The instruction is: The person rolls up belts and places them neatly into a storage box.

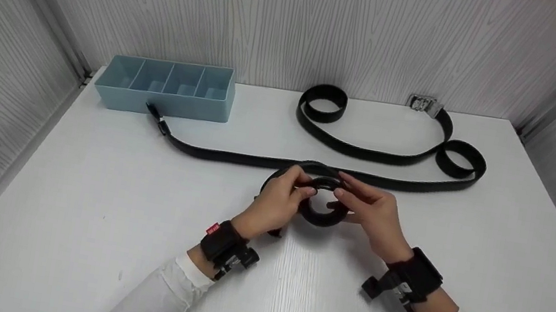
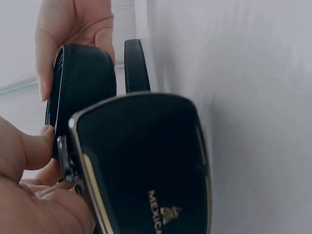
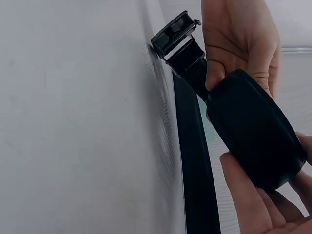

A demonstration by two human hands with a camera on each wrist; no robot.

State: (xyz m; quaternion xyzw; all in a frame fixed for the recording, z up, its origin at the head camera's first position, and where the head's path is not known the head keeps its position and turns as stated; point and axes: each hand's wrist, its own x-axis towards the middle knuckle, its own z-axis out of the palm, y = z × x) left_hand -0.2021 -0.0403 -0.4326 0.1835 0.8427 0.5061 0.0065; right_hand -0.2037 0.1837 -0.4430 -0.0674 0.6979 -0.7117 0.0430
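A black belt (image 1: 322,219), wound into a round coil, is held by both hands above the middle of the table. My left hand (image 1: 275,200) grips the coil's left side, thumb toward its upper edge. Opposite it, my right hand (image 1: 378,219) pinches the right side between thumb and fingers. A loose end of this belt hangs by the left hand and carries a dark plate buckle (image 2: 141,156) with gold lettering, large in the left wrist view. The right wrist view shows the coil's smooth outer face (image 3: 256,134) between both hands.
Behind the hands, a second black belt (image 1: 238,158) stretches across the table, its right end coiled. Farther back lies a third belt (image 1: 378,156) with a silver buckle (image 1: 423,104) and one coiled end. A blue four-compartment box (image 1: 169,105) stands at the back left against the wall.
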